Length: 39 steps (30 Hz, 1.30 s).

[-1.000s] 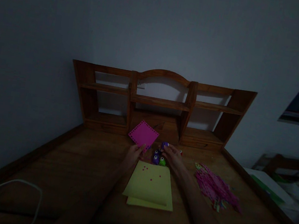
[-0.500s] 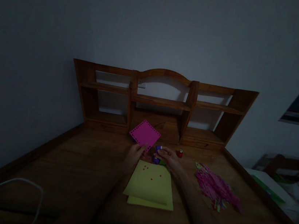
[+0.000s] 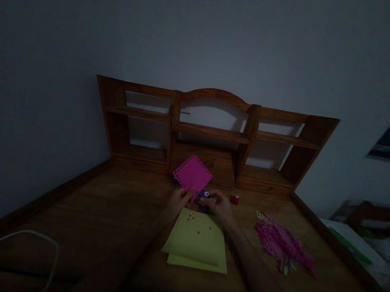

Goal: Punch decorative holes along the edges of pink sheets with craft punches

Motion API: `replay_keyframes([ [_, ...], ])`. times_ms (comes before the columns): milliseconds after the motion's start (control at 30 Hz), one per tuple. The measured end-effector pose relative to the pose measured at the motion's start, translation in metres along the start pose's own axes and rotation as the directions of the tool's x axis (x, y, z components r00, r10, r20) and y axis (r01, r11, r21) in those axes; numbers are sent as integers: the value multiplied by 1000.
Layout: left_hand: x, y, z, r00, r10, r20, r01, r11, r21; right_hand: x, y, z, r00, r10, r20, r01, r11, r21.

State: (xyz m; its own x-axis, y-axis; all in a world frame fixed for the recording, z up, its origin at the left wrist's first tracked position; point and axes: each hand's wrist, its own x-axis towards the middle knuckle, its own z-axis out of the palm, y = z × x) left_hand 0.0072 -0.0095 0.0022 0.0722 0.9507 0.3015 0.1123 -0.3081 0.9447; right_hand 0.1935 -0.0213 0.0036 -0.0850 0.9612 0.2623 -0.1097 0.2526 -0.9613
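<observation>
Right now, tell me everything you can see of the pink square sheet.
The pink square sheet is thin, looks flat, and could be paper or card. Small dark holes or marks line several of its edges, around a plain middle. It is turned cornerwise, like a diamond, with one face toward the camera. The left grip holds it near the lowest corner, thumb on that face. It shows beyond the yellow sheets, in front of the wooden shelf unit. Its back is hidden.

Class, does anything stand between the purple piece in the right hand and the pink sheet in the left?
Nothing visible does: the purple piece in the right hand is close beside the pink sheet; whether they touch, I cannot tell.
</observation>
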Motion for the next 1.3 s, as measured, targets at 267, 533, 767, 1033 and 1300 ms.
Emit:
replay_keyframes([
  [267, 0, 3, 0, 999, 42, -19, -40, 996, 76, -3, -8, 5, 999, 36, -9, -36, 999, 28],
  [533, -1, 4, 1, 999, 37, 12, -37, 998, 44, -2, -3, 2, 999, 39, 26, -40, 999, 31],
  [767, 0, 0, 1, 1000, 3, 29, -3, 1000, 5, 2, -2, -1, 999, 27, 22, -28, 998, 49],
  [1033, -3, 4, 3, 994, -15, 104, 11, 999, 36, 4, 1, -7, 994, 98, 45, -99, 995, 22],
  [1300, -3, 5, 1, 982, 23, 185, -27, 1000, 14, 3, 3, -7, 985, 134, 111, -150, 979, 140],
])
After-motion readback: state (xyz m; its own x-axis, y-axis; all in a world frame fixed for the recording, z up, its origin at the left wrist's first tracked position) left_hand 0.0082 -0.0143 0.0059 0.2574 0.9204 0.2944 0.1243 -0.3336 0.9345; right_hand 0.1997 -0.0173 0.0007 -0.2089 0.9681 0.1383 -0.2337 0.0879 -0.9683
